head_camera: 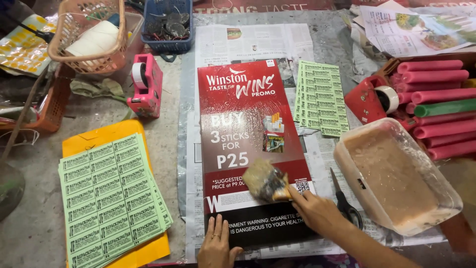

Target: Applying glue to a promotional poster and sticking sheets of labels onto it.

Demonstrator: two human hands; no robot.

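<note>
My right hand [320, 213] grips a wide paintbrush [267, 181] with pasty bristles pressed on the lower part of a glossy red, white and black poster [238, 129]. The poster lies flat on newspaper [248, 44] in front of me and looks wet with paste. My left hand [215, 245] rests flat on the poster's bottom black band, fingers spread, a ring on one finger. A clear plastic tub [448, 191] of brownish paste stands just right of my right hand.
Black scissors [344, 201] lie between poster and tub. Green label sheets [114, 193] sit on an orange folder at left, another green sheet [321, 99] right of the poster. Pink tape dispenser [145, 84], red dispenser [372, 99], foam rolls [436, 99], baskets [91, 34] behind.
</note>
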